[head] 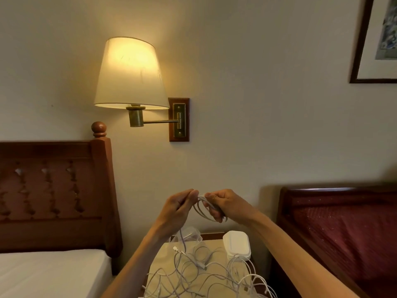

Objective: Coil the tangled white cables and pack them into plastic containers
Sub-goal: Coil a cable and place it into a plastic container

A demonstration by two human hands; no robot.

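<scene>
I saw the room dim and warm, lit mainly by the wall lamp (130,73), whose shade glowed yellow and threw a soft halo on the wall (247,82) around it. Light faded toward the corners. The headboard (55,190) on the left stayed dark. The wide lens bowed the picture frame (365,39) and smeared the sofa (335,211) at the right edge. The cables (199,274) on the table looked soft and slightly blurred.

Both hands, left hand (179,206) and right hand (223,204), pinch a coiled white cable (203,208) above tangled cables (204,274).
</scene>
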